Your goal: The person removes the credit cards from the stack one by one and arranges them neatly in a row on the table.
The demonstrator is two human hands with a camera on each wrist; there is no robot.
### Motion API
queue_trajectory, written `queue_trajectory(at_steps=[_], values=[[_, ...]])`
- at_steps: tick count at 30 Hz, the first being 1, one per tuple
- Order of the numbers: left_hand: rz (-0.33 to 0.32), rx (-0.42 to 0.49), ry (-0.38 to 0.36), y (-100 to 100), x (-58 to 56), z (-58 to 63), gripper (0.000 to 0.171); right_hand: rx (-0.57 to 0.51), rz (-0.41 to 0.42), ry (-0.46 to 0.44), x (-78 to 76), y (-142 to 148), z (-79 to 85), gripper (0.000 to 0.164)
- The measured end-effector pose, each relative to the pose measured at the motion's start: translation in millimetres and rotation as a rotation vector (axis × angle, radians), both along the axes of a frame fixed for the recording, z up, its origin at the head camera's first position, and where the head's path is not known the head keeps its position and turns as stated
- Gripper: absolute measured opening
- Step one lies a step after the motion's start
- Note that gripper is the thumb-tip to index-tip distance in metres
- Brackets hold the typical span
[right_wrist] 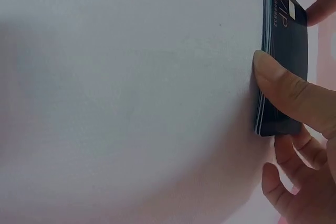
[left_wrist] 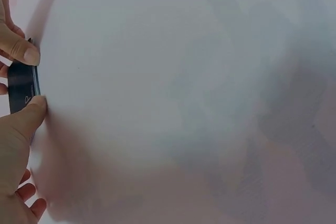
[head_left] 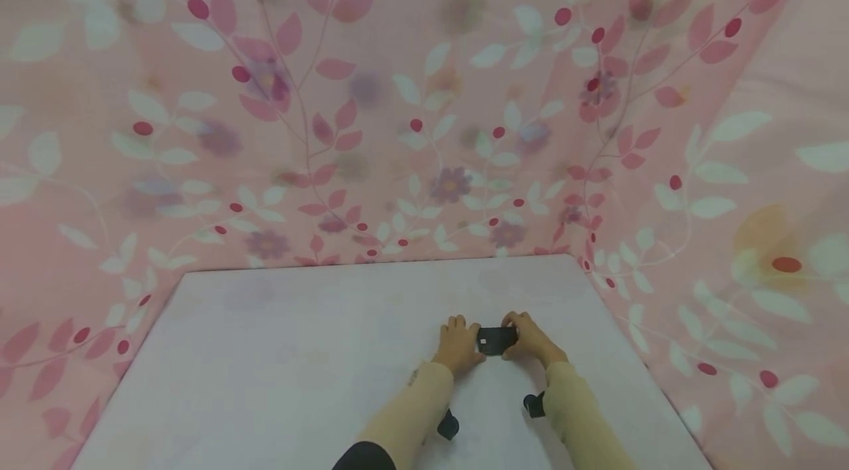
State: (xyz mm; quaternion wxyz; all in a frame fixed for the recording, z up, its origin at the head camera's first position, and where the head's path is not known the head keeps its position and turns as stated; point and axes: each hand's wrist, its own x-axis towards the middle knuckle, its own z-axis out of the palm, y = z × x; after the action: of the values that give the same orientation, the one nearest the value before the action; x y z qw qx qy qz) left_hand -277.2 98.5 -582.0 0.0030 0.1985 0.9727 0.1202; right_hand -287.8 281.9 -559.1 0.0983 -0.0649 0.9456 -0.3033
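A small stack of black cards (head_left: pixel 496 342) lies between my two hands over the white tabletop. In the right wrist view the top card (right_wrist: pixel 289 51) shows "VIP" lettering and a small pale chip, and layered edges face the camera. My left hand (head_left: pixel 458 348) pinches the stack's left end, its thumb (left_wrist: pixel 34 104) along the near edge and its outer fingers spread. At the other end my right hand (head_left: pixel 533 342) grips the stack, thumb (right_wrist: pixel 281 80) on the near long edge and index finger at the far side.
The white tabletop (head_left: pixel 298 352) spreads wide to the left of the hands. Pink leaf-patterned fabric (head_left: pixel 398 124) hangs along its back and sides. Black wrist devices (head_left: pixel 448 426) stick out beside both yellowish sleeves (head_left: pixel 584 411).
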Motion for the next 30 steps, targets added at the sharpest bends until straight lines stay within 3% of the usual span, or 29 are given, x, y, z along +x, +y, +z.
queue_trajectory(at_steps=[6,13,18,21,24,30], values=[[-0.006,-0.025,0.056,1.9,3.3,-2.9,0.056,0.025,0.000,0.049,6.7,-1.6,2.3,0.059],[-0.064,-0.035,0.166,-6.6,4.5,-8.8,0.052,0.092,0.053,0.150,15.8,-7.2,11.5,0.062],[-0.085,0.056,0.206,-15.2,0.4,-15.1,0.054,0.120,0.082,0.192,20.7,-15.6,16.6,0.057],[-0.091,0.106,0.207,-20.5,-1.6,-10.7,0.062,0.101,0.089,0.193,22.5,-21.2,19.8,0.057],[-0.099,0.116,0.191,-26.4,-6.9,-3.8,0.067,0.090,0.098,0.187,24.0,-25.6,24.3,0.058],[-0.155,0.296,-0.039,-46.7,-15.1,23.1,0.059,0.027,0.126,0.224,31.2,-31.5,32.6,0.056]])
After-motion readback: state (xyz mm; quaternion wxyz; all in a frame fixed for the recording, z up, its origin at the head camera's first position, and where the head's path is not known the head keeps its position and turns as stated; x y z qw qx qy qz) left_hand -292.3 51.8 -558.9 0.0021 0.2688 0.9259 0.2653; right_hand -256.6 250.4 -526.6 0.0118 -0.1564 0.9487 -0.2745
